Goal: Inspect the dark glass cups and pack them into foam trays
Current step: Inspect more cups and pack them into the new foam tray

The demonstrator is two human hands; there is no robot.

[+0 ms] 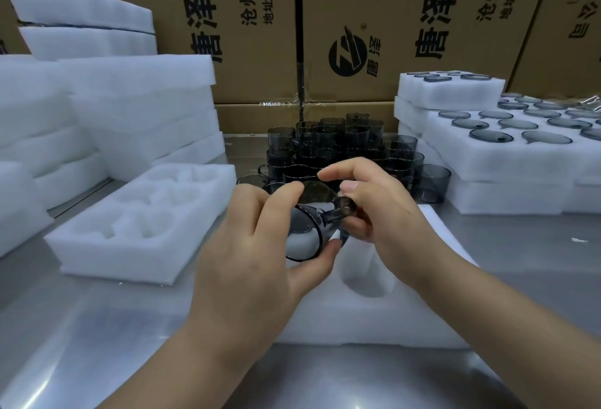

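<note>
A dark glass cup lies tilted on its side in mid-air, its open rim towards me. My left hand grips its body between thumb and fingers. My right hand pinches the cup's handle from the right. Both hands hover over a white foam tray with an empty round pocket showing below the cup. Behind the hands stands a stacked pile of dark glass cups.
An empty foam tray with several pockets lies to the left. Stacks of foam rise at the left. Foam trays filled with cups are stacked at the right. Cardboard boxes wall off the back of the steel table.
</note>
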